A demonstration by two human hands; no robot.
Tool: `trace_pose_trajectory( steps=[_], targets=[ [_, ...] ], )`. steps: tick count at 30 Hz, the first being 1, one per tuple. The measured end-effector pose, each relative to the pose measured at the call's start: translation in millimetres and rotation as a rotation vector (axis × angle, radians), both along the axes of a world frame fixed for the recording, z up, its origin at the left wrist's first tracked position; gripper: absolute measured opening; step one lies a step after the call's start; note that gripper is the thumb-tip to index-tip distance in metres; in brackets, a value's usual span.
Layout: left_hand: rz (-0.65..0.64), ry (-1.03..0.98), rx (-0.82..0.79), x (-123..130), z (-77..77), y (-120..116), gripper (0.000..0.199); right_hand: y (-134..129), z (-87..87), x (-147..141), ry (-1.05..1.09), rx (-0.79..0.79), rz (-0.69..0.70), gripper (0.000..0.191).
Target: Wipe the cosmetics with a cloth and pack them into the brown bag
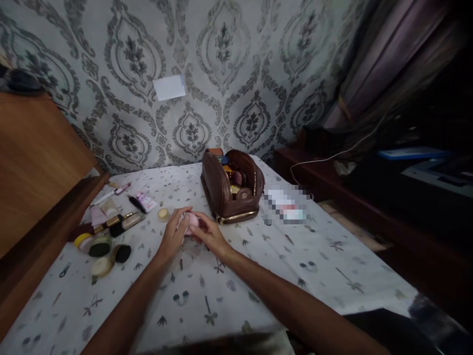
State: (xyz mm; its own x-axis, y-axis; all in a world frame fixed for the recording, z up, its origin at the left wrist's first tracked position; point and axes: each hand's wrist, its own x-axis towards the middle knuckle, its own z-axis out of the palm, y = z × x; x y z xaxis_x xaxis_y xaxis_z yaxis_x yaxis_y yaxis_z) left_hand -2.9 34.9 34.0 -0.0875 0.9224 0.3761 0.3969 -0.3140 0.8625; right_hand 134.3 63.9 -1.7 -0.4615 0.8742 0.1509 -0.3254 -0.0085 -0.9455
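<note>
Between my two hands is a small pale pink rounded object (192, 223), its exact kind partly hidden by fingers. My left hand (175, 231) closes on its left side, and my right hand (210, 234) grips it from the right. Just behind my right hand stands a brown leather-look cosmetic bag (231, 209), unzipped wide, with gold, blue and dark items showing inside. A small cream-coloured round jar (163, 214) sits to the left of my fingertips.
Several small jars (101, 266) and tubes (127, 222) lie at the table's left, beside a wooden panel (40, 167). A pixelated flat item (286, 204) lies right of the bag. A white cable (328, 159) runs along the right. A patterned cloth (207, 286) covers the table.
</note>
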Motion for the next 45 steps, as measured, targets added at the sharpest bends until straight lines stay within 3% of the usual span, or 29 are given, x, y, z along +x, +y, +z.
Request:
trace_pose_trajectory(
  steps=[5,10,14,17,20,23,26,32,38,42,45],
  targets=[
    [-0.007,-0.334,-0.185,-0.3,1.4,0.1,0.05,-0.9,1.9,5.9,-0.032,0.077,0.077,0.05],
    [-0.086,-0.728,-0.38,2.2,3.0,1.2,0.059,-2.4,7.5,8.0,0.088,-0.11,0.221,0.054],
    [-0.183,-0.885,-0.453,3.7,3.7,0.7,0.056,-4.3,12.1,4.6,0.214,-0.28,0.246,0.058],
    [-0.2,-0.856,-0.381,5.4,3.1,-0.8,0.053,-4.6,12.6,0.8,0.244,-0.407,0.185,0.05],
    [-0.101,-0.762,-0.281,6.6,-0.2,-1.2,0.049,-5.1,10.0,-2.3,0.263,-0.469,0.126,0.044],
    [0.061,-0.621,-0.186,5.4,-4.6,0.5,0.044,-7.4,6.4,-5.2,0.241,-0.439,0.112,0.049],
    [0.144,-0.537,-0.127,2.9,-6.6,2.7,0.04,-9.9,3.6,-7.8,0.193,-0.329,0.088,0.055],
    [0.161,-0.661,-0.184,0.1,-1.0,3.8,0.033,-11.1,4.9,-6.9,0.065,-0.124,0.051,0.05],
    [0.197,-0.734,-0.21,-2.4,0.1,6.9,0.027,-10.3,0.8,-6.2,0.081,-0.201,0.029,0.068],
    [0.214,-0.731,-0.222,-1.1,-2.5,9.6,0.026,-6.2,-2.6,-6.5,0.106,-0.205,-0.048,0.045],
    [0.212,-0.7,-0.231,2.4,-3.4,8.3,0.035,-5.4,0.6,-6.2,0.13,-0.182,-0.043,0.04]
  ],
)
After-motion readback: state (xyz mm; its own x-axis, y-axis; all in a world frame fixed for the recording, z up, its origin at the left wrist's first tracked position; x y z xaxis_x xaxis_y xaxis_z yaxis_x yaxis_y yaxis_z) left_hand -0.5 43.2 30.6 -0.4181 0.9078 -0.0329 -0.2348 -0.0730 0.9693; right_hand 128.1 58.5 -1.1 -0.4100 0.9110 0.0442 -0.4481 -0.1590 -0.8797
